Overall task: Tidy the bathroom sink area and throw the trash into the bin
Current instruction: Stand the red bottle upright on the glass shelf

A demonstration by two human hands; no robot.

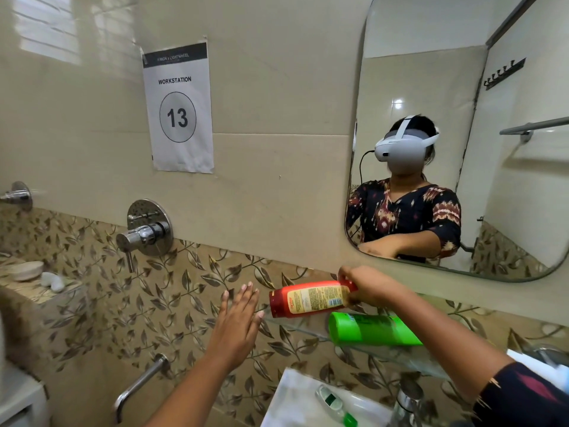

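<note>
My right hand (366, 288) grips one end of a red bottle with a yellow label (308, 299) and holds it sideways just above the glass shelf (295, 329). A green bottle (372, 329) lies on its side on that shelf, right below the red one. My left hand (238, 315) is flat with its fingers spread, a little left of the red bottle's free end and not touching it. A small clear tube with a green cap (334, 403) lies in the white sink (286, 396) at the bottom.
A chrome sink tap (406, 399) stands under my right arm. Wall mixer (146, 234) and spout (138, 383) stick out on the left. A soap dish (27, 269) and a white crumpled object (52, 281) sit on the left ledge. The mirror (511, 180) hangs above the shelf.
</note>
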